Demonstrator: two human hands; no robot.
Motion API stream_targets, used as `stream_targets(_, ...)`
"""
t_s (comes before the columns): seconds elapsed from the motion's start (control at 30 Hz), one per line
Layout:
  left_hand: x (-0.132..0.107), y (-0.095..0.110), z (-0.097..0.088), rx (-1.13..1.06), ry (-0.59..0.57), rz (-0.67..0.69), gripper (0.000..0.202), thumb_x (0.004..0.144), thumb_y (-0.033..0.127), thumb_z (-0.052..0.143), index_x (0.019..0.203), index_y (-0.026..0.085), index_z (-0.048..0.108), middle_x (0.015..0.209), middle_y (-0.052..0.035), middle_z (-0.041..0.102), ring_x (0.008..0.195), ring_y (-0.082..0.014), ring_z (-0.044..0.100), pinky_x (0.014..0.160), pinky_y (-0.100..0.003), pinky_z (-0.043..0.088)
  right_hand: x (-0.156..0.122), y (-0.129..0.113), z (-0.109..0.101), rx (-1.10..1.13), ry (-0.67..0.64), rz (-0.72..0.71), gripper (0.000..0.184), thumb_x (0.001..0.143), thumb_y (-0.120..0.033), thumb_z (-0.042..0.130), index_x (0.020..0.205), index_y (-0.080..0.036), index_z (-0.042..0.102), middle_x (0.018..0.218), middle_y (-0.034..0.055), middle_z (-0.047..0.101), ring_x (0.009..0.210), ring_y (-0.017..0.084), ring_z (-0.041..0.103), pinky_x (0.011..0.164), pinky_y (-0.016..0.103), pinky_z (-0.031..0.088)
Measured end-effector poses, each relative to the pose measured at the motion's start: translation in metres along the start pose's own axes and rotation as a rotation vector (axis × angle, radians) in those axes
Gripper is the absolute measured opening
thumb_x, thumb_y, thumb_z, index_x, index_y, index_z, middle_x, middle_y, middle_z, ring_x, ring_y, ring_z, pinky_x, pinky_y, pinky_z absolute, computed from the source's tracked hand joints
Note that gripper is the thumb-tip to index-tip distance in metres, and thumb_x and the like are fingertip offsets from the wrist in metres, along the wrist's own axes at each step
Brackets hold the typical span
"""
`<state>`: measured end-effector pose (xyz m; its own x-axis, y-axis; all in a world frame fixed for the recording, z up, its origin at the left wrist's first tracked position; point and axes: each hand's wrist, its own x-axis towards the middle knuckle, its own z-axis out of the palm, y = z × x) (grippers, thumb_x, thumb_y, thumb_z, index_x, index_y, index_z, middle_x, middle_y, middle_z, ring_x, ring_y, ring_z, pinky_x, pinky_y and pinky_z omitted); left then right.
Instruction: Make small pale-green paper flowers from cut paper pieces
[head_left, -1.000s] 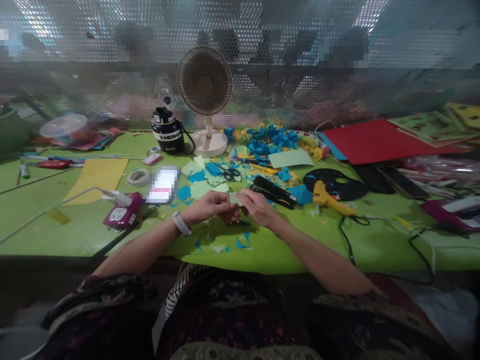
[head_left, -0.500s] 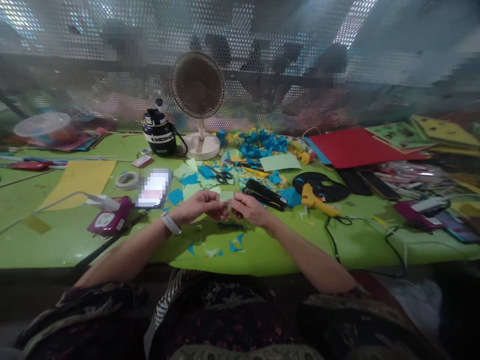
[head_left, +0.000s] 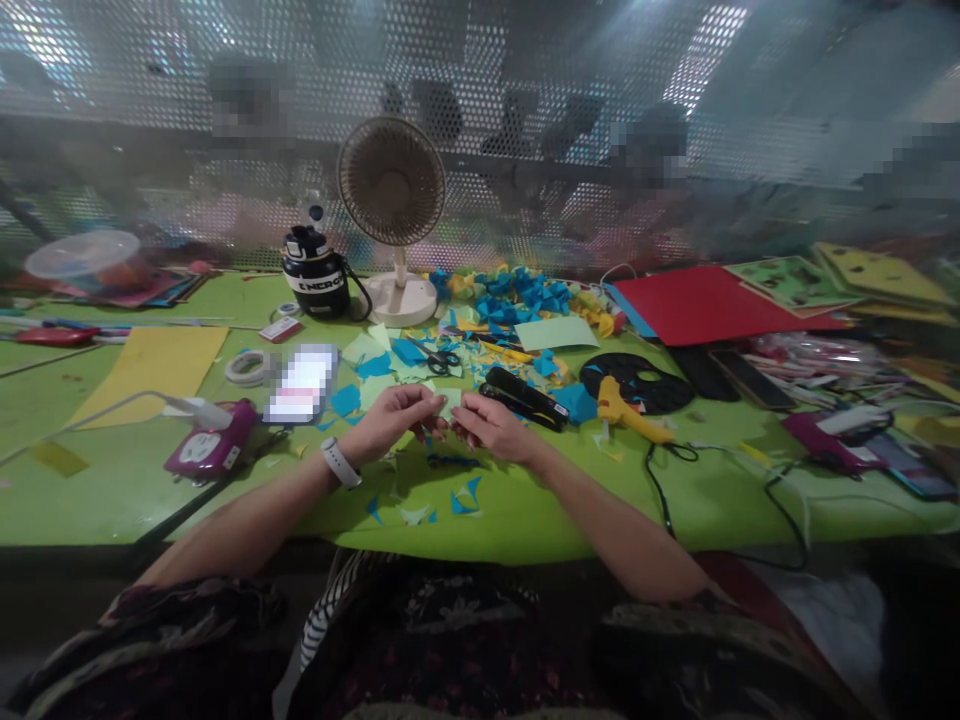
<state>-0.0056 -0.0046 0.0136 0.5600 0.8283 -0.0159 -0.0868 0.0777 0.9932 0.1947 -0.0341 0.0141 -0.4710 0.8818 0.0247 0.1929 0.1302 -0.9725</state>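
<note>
My left hand [head_left: 396, 420], with a white watch on its wrist, pinches one side of a small pale green paper piece [head_left: 451, 401]. From the other side my right hand [head_left: 496, 426] grips the same piece, fingers curled. Part of the paper is hidden behind my fingertips. Just beyond my right hand lies a black stapler [head_left: 523, 398]. Black-handled scissors [head_left: 441, 362] rest among blue and pale green scraps past my hands. Below them, blue and whitish clippings [head_left: 465, 496] are scattered near the table's front edge.
A fan [head_left: 391, 185] and black jug [head_left: 315, 285] stand at the back, beside heaped blue and yellow folded paper [head_left: 517, 292]. To the right are a yellow glue gun [head_left: 634, 412] with its cord and red sheets [head_left: 720, 303]. Left are a phone [head_left: 302, 384] and purple socket box [head_left: 212, 442].
The pale green piece shows more plainly between my fingertips, and my fingers have shifted slightly around it. The whole view has tilted a little, lowering the table in the picture.
</note>
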Motion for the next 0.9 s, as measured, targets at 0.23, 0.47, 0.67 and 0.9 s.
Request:
stream_targets(0.23,0.0,0.004,-0.004,0.027,-0.039,-0.028,0.044,0.074,0.056,0.078,0.079,0.014,0.064,0.076,-0.0058,0.073,0.059,-0.0131,0.069,0.047,-0.018,0.05,0.0,0.004,-0.001,0.004,0.025,0.002,0.048,0.086,-0.068,0.054,0.081,-0.022,0.046,0.067,-0.0052,0.049,0.051,0.008,0.045,0.049,0.024,0.038)
stream_targets(0.47,0.004,0.005,-0.003,-0.01,-0.013,-0.026,0.046,0.073,0.058,0.077,0.079,0.015,0.062,0.073,-0.0037,0.072,0.058,-0.0115,0.067,0.045,-0.017,0.047,0.001,-0.003,-0.001,-0.014,0.056,0.048,0.044,0.086,-0.063,0.056,0.08,-0.02,0.051,0.072,-0.002,0.055,0.055,0.01,0.051,0.052,0.025,0.042)
stream_targets(0.67,0.005,0.013,-0.004,-0.09,0.114,0.051,0.049,0.07,0.059,0.078,0.077,0.016,0.057,0.07,-0.0032,0.071,0.057,-0.0121,0.069,0.045,-0.016,0.046,0.011,-0.016,-0.012,-0.132,0.114,0.055,0.043,0.086,-0.063,0.055,0.077,-0.02,0.053,0.068,-0.0002,0.06,0.053,0.012,0.054,0.052,0.026,0.044)
stream_targets(0.9,0.013,0.021,-0.01,-0.265,0.395,0.14,0.047,0.074,0.055,0.077,0.081,0.018,0.05,0.068,0.0,0.069,0.051,-0.0103,0.066,0.044,-0.016,0.043,0.098,-0.05,-0.027,-1.213,0.222,0.291,0.022,0.091,-0.03,0.049,0.1,-0.018,0.066,0.109,0.0129,0.072,0.103,0.027,0.066,0.084,0.034,0.049)
